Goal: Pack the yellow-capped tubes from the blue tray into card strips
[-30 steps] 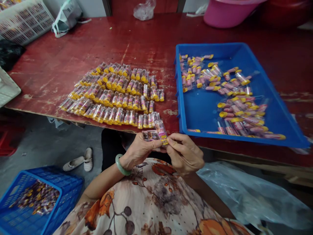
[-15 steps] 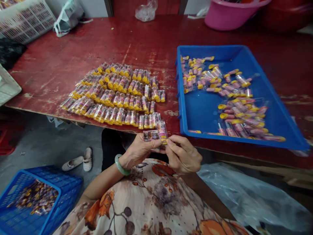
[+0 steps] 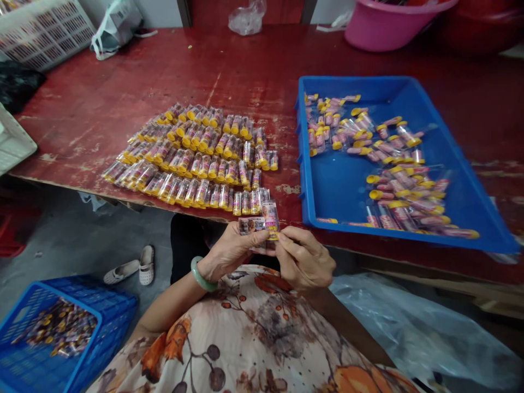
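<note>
Close to my body at the table's front edge, my left hand (image 3: 231, 245) is closed around a small stack of printed paper slips (image 3: 250, 224), its thumb pressed on top. One upright printed slip (image 3: 270, 215), with pink and yellow print, lies across the stack. My right hand (image 3: 305, 257) pinches this slip's lower right corner between thumb and fingers. Just beyond my hands, rows of small clear tubes with yellow caps (image 3: 200, 192) stand and lean on the red table (image 3: 164, 71). To the right, a blue tray (image 3: 339, 191) holds loose yellow-capped tubes with pink contents (image 3: 397, 177).
A blue crate (image 3: 118, 311) with more tubes stands on the floor at lower left, near white clogs (image 3: 146, 265). Clear plastic sheeting (image 3: 409, 316) hangs at lower right. Along the back are a pink basin (image 3: 388, 27), a plastic bag (image 3: 248, 19) and a white crate (image 3: 49, 33).
My right hand has shifted very slightly left and down, still pinching the upright slip. The view has moved a little; the tubes and tray stay as they were.
</note>
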`<state>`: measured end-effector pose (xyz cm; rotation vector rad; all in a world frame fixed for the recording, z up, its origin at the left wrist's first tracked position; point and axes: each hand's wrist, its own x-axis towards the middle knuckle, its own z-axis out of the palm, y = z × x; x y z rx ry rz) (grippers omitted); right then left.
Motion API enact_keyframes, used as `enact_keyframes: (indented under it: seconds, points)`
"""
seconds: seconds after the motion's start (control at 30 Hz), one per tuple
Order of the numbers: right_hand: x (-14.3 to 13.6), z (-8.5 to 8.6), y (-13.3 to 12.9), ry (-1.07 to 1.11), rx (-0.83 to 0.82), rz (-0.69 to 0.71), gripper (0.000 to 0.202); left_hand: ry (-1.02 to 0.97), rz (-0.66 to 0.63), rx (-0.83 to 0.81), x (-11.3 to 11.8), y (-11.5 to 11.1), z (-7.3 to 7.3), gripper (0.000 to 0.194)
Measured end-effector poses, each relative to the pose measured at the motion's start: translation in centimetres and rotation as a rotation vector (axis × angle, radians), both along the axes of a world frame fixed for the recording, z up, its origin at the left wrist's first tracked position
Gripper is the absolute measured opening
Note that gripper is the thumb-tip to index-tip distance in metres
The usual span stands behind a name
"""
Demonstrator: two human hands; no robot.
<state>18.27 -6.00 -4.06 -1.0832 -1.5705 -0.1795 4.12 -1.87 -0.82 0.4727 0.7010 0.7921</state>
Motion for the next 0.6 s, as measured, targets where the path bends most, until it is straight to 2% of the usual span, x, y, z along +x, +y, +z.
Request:
enact_keyframes:
  seconds: [0.17, 0.37, 0.47, 0.6]
  points:
    - [-0.1, 0.3, 0.0, 0.014, -0.038, -0.017, 0.027, 0.020, 0.024, 0.028, 0.0, -0.1, 0.4, 0.030]
    - [-0.1, 0.0, -0.1, 0.001, -0.028, -0.011, 0.027, 0.011, 0.015, 0.052, 0.0, -0.1, -0.1, 0.027]
    - [0.0, -0.4, -0.4, -0.014, -0.030, -0.010, 0.031, 0.035, 0.013, 0.042, -0.1, 0.0, -0.2, 0.034]
    - [0.4, -1.1, -0.3, -0.143, -0.004, -0.024, 0.035, 0.050, 0.004, 0.021, -0.2, 0.0, 0.0, 0.048]
